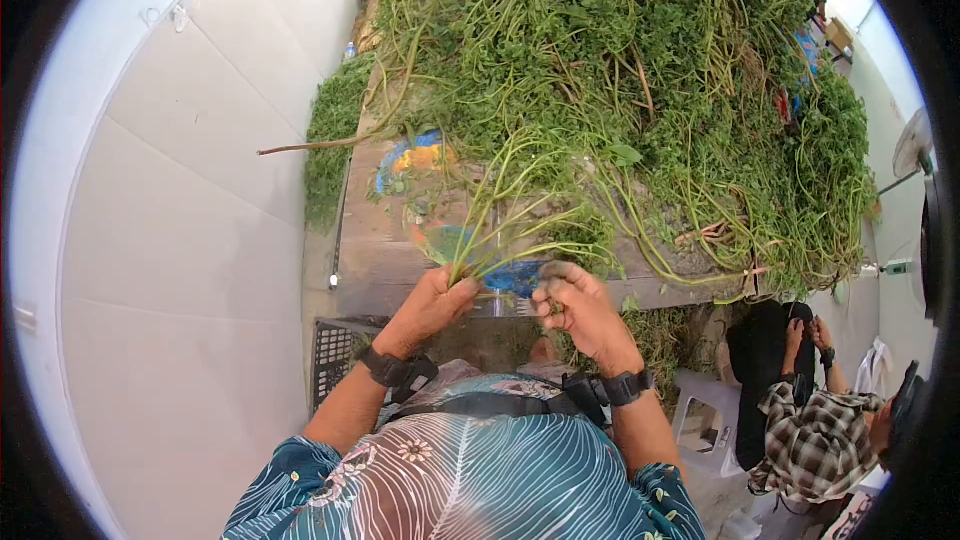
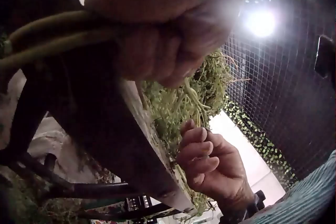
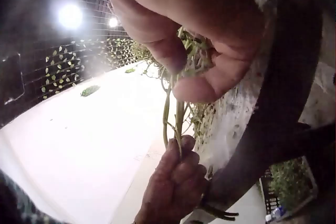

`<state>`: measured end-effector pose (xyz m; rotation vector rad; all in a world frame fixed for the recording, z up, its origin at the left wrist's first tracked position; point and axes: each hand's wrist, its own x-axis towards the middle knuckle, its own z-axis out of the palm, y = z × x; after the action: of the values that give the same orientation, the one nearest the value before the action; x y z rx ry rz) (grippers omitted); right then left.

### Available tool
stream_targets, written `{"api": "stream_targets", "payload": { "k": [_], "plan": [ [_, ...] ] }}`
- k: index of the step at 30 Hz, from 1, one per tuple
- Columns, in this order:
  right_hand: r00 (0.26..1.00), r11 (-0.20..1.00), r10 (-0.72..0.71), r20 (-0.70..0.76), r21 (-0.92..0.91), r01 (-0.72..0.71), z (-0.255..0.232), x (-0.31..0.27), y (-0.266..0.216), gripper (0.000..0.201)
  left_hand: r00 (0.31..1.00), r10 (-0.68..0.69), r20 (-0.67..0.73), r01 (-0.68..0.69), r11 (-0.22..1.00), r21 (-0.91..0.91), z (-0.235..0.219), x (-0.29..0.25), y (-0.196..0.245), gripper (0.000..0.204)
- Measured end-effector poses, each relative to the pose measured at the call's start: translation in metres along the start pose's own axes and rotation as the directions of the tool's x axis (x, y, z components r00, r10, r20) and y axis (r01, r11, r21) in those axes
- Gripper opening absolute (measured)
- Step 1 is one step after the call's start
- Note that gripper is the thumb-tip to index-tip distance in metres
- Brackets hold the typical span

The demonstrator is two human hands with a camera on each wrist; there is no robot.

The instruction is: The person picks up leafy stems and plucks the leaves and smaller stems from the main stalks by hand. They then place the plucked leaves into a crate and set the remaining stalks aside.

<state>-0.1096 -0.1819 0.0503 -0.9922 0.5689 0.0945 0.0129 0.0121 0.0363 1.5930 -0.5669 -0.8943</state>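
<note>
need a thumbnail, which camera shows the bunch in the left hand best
The head view: the bunch fans out from the left hand. Left wrist shows only dim stems; right wrist shows stems partly behind the right hand.

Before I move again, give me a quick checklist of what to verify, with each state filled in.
1. Left hand gripping the stem bunch near its base: ok.
2. Right hand holding nothing: cannot tell, its curled fingertips are unclear.
3. Bunch's leafy ends separate from the big pile of greens: cannot tell, they overlap in view.
4. Table free of leaf scraps: not ok, bits lie on it.
5. Long brown stem within the table edge: not ok, sticks out left.
6. Other person away from both hands: ok.
</note>
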Motion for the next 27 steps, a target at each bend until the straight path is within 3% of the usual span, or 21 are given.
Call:
{"api": "stream_targets", "payload": {
  "k": [3,6,12,15,19,22,27],
  "plan": [
    [0.996,0.976,-0.087,-0.029,0.198,0.091,-0.005,0.010,0.001,0.009,0.999,-0.012,0.040,0.012,1.000,0.009,0.000,0.000,0.000,0.023],
    [0.992,0.921,-0.117,-0.040,0.370,0.123,-0.009,0.014,-0.001,0.010,0.997,-0.022,0.070,0.020,1.000,0.020,-0.003,0.001,0.001,0.023],
    [0.972,0.873,-0.171,-0.159,0.433,0.224,-0.010,0.009,-0.003,0.012,0.999,-0.028,0.043,0.027,0.999,0.040,-0.002,-0.001,0.004,0.022],
    [0.953,0.890,-0.302,-0.036,0.347,0.296,-0.027,0.008,-0.006,0.015,0.997,-0.067,0.035,0.066,0.997,0.029,-0.001,0.000,0.005,0.024],
    [0.947,0.873,-0.316,-0.062,0.370,0.316,-0.028,0.000,-0.014,0.018,0.996,-0.088,0.031,0.086,0.995,0.046,0.000,0.000,0.008,0.026],
    [0.945,0.879,-0.256,-0.202,0.359,0.314,-0.013,-0.008,-0.026,0.013,0.996,-0.080,0.037,0.079,0.996,0.044,-0.001,0.000,0.007,0.026],
    [0.941,0.830,-0.309,-0.135,0.445,0.336,-0.033,-0.009,-0.023,0.026,0.998,-0.064,0.020,0.063,0.996,0.057,0.000,0.000,0.006,0.025]
  ]
}}
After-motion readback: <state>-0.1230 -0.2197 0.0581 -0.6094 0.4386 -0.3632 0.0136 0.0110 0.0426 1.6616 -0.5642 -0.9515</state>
